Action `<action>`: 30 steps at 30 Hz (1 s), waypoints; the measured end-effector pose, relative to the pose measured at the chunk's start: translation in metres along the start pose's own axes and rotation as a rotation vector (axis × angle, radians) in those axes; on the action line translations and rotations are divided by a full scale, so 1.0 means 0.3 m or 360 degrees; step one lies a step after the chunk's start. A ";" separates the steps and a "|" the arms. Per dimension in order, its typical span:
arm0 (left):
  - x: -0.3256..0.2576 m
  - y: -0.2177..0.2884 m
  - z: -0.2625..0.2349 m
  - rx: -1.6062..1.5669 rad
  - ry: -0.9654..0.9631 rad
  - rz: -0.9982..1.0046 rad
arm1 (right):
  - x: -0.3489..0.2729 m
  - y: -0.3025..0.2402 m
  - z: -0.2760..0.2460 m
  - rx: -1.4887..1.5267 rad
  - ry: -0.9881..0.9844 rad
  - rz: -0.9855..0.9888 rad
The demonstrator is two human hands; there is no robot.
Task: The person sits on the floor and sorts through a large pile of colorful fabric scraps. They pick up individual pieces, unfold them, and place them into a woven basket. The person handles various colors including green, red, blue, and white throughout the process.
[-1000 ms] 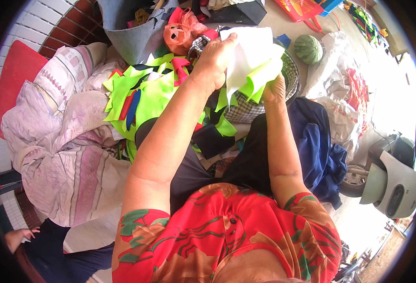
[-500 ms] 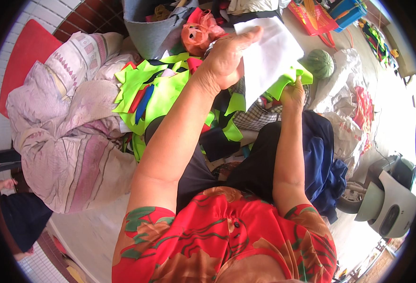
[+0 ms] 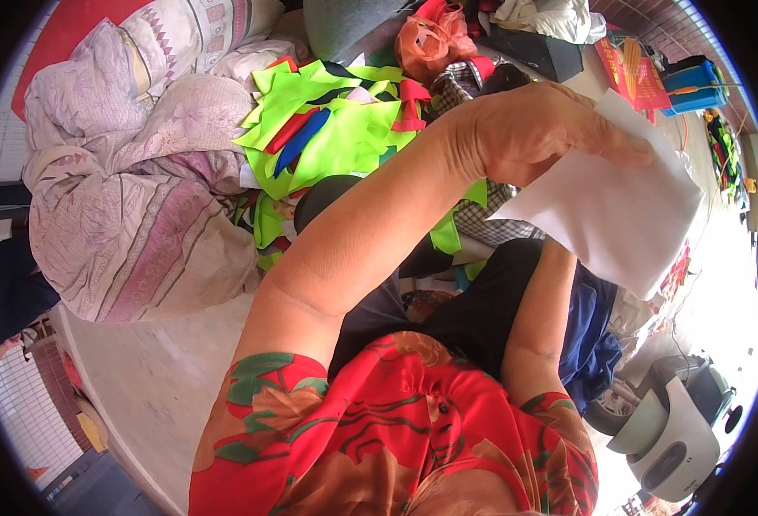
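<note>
Head view: we're pinching a white cloth piece (image 3: 611, 215) w/ our left hand (image 3: 529, 129), fingers clamped on its top edge so it's hanging flat, above the neon-green scraps (image 3: 327, 129). Right hand's hidden behind it, can't tell.

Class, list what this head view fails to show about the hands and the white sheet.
- Right hand: hidden in the head view behind the white sheet; only its forearm shows.
- Sheet's far face: turned away from the camera.
- Left hand fingers: they lie over the sheet's top edge; the thumb is hidden.
</note>
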State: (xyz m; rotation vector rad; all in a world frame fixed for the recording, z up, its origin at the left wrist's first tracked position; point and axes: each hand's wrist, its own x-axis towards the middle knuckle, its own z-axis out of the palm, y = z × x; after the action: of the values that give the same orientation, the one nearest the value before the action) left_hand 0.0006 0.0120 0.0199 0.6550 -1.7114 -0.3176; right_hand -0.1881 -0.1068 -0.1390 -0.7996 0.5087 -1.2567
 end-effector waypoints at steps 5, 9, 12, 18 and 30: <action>-0.006 -0.005 -0.012 0.0096 0.0018 -0.0028 | -0.004 0.043 0.019 0.0062 -0.0064 0.0037; 0.020 0.008 -0.002 0.0224 0.0171 0.0162 | -0.011 0.025 0.012 0.0084 -0.0111 0.0023; 0.010 0.003 -0.015 0.0172 0.0126 -0.0037 | 0.002 0.037 0.009 0.0170 -0.0199 0.0042; 0.036 -0.010 0.019 -0.1700 0.0630 -0.1493 | 0.041 0.048 0.007 0.0649 -0.0736 0.0253; 0.023 -0.024 -0.003 -0.1417 0.0802 -0.1787 | -0.063 0.013 0.130 0.1348 -0.0346 0.1142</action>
State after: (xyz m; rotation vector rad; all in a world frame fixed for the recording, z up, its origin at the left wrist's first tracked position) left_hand 0.0024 0.0024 0.0216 0.8423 -0.4539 -1.4489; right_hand -0.1619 -0.0786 -0.1188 -0.0017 0.0322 -0.5934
